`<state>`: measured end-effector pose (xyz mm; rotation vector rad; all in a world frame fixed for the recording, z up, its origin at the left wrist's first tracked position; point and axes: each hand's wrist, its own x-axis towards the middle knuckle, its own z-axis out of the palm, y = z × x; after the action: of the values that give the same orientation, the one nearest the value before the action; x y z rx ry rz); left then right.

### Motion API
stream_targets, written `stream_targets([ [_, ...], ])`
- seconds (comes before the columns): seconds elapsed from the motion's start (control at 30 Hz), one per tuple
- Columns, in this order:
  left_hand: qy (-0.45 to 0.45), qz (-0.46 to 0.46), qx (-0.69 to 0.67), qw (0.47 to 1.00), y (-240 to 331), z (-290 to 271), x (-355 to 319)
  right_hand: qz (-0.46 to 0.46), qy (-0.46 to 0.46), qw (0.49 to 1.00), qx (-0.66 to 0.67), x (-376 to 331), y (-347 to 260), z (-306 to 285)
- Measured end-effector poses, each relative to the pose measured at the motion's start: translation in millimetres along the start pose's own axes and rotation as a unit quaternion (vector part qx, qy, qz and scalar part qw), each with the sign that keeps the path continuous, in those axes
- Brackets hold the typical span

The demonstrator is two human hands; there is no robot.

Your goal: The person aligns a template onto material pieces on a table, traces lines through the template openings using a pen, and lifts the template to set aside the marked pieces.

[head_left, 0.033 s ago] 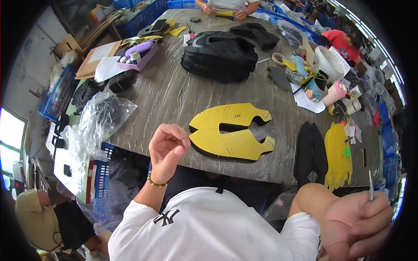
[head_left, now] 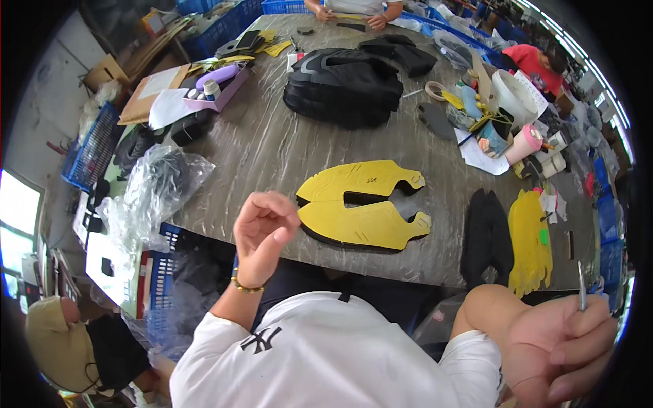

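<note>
Flat yellow forked panel point(head_left: 360, 228): left hand point(head_left: 262, 234) loosely curled, nine o'clock; bulky black pile point(head_left: 340, 92), twelve. Right hand point(head_left: 561, 350) pinches slim silvery tool point(head_left: 582, 285).

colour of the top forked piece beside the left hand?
Top forked piece: yellow, with thin dark marks. Best seen in head view.

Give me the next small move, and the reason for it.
Probably swing the right grip, with its slim metal tool, in toward the yellow-topped piece: the left grip looks empty and is close to that piece's left end, while the tool is held off to the far right.
</note>
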<state>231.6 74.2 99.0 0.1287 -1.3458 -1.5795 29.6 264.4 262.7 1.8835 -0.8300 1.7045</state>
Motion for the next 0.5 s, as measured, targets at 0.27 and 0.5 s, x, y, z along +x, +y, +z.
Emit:
stream_targets([
  [0.27,0.083,-0.059,0.049,0.994,-10.2,37.9,23.9,0.181,0.12,0.976,0.013,4.5,-24.6,15.7],
  [0.5,0.042,0.06,0.04,0.997,-9.3,78.9,57.3,0.141,0.015,0.99,0.0,-8.1,13.0,-17.0],
])
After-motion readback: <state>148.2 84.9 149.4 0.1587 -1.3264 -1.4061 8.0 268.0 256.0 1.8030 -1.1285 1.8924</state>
